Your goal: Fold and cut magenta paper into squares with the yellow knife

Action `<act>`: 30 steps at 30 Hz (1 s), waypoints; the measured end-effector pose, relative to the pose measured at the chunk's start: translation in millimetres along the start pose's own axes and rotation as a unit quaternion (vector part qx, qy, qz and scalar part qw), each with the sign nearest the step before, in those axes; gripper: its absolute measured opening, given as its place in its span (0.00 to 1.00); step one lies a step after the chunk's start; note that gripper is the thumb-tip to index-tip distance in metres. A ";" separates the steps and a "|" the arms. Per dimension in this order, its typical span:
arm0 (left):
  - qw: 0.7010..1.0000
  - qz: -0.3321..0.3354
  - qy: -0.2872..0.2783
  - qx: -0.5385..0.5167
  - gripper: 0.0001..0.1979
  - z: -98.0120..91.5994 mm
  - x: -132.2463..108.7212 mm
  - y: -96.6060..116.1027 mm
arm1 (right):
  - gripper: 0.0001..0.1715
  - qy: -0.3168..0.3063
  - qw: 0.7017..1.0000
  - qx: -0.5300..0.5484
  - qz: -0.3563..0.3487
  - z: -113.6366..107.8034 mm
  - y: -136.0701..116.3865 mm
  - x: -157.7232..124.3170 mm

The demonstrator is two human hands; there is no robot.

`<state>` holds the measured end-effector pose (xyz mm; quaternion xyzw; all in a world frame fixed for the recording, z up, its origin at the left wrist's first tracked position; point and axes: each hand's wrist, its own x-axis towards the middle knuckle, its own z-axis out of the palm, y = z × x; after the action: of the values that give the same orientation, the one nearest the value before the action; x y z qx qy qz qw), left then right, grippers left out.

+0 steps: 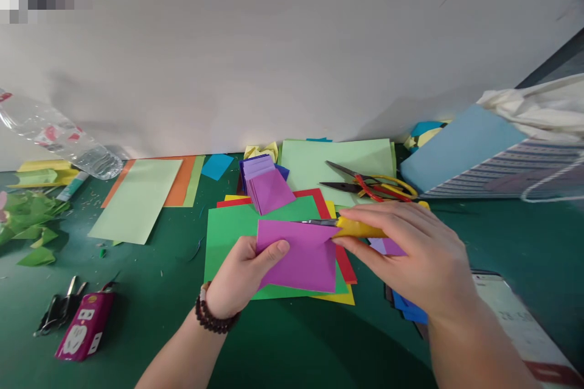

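Note:
A purple sheet of paper (301, 261) is pinched in my left hand (249, 270), thumb on top, at its left edge. My right hand (406, 249) is closed on yellow-handled scissors (360, 228), whose blades lie along the sheet's upper edge near its right corner. Under the purple sheet is green paper (228, 243), with red paper (349, 267) and yellow paper (340, 299) showing around it. Just beyond stands a small stack of purple and lilac pieces (269, 185).
Two more pairs of scissors (369, 185) rest on pale green paper (296, 164). At left are a plastic bottle (68, 137), green scraps (34, 219) and a magenta case (86, 325). A blue bag (474, 152) and phone (515, 316) are at right.

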<state>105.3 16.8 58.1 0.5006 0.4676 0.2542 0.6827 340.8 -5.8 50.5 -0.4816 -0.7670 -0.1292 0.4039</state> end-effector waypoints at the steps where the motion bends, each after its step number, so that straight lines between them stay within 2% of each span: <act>1: 1.000 0.001 -0.002 -0.002 0.25 -0.1 -0.1 0.3 | 0.18 -0.003 1.000 0.002 0.000 0.0 0.4 0.1; 7: 0.998 0.048 -0.015 -0.031 0.21 -1.5 1.2 -1.9 | 0.16 -0.002 1.000 -0.003 -0.006 -0.9 1.7 0.8; 11: 0.999 0.032 0.018 -0.024 0.25 -1.1 2.9 -7.0 | 0.16 -0.012 1.000 0.003 -0.003 -0.7 0.3 0.7; 18: 0.999 0.030 -0.002 0.024 0.28 4.4 2.0 -2.2 | 0.13 -0.021 0.999 0.034 -0.009 4.9 -4.8 3.9; 30: 0.998 0.000 0.022 -0.054 0.27 0.9 4.9 -10.5 | 0.16 -0.001 1.000 0.004 -0.009 4.0 1.0 0.9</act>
<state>107.0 16.5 46.6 0.4572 0.4687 0.2900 0.6980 339.5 -2.5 48.4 -0.4731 -0.7723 -0.1294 0.4037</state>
